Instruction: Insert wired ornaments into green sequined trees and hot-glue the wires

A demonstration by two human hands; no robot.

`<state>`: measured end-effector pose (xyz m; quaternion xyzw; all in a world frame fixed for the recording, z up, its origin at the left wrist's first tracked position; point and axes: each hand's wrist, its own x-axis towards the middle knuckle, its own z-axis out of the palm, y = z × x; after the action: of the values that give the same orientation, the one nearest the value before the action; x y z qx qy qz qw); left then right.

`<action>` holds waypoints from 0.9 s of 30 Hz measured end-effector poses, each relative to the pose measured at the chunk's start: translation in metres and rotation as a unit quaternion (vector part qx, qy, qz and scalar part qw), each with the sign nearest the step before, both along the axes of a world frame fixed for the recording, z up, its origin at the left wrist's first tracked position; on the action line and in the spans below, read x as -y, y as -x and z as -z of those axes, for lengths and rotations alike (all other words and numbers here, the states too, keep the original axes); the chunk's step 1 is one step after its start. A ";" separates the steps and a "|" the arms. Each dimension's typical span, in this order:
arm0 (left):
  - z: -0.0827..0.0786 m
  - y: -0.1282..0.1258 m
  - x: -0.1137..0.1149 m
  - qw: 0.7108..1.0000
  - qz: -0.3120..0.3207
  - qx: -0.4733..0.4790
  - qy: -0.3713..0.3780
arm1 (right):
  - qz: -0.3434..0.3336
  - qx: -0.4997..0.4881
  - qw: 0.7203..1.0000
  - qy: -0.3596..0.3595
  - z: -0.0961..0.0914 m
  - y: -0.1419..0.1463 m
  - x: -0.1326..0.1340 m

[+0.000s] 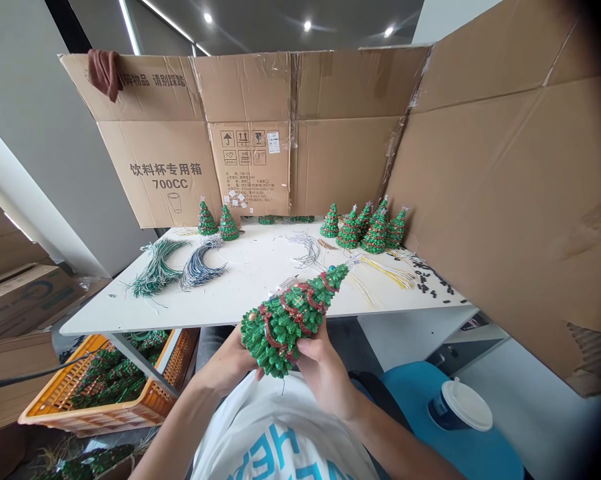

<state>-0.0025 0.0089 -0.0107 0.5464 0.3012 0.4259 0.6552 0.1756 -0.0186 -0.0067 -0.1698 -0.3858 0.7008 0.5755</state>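
Between my two hands is a small green Christmas tree (293, 320) with red garlands and tiny ornaments. It is tilted, its tip pointing up and to the right and its base towards me. My left hand (235, 353) grips the base from the left, its fingers partly hidden behind the tree. My right hand (320, 363) holds the lower right side, thumb pressed on the greenery. A short dark wire hangs from the base. Just beyond the tree, a small white item (286, 283) lies on the table, partly covered.
On the white table (250, 267) lie a green wire bundle (158, 270), a blue-white wire bundle (200, 265), yellow and white wires (388, 272) and black bits (425, 280). Several finished trees (375, 233) stand behind. Cardboard walls (350, 160) enclose it. An orange crate (105, 417) holds more trees; a lidded cup (460, 405) sits right.
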 end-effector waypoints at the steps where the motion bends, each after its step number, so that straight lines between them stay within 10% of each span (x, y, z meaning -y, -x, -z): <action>1: 0.002 0.000 0.000 1.000 -0.003 0.001 0.000 | 0.003 0.001 1.000 0.003 0.000 0.000 0.000; 27: 0.022 -0.003 -0.001 0.998 -0.049 0.028 -0.005 | -0.032 -0.004 0.999 -0.004 -0.005 0.002 -0.002</action>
<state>0.0009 0.0103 -0.0326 0.5222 0.3072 0.4741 0.6389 0.1741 -0.0170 -0.0018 -0.1523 -0.3917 0.7177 0.5552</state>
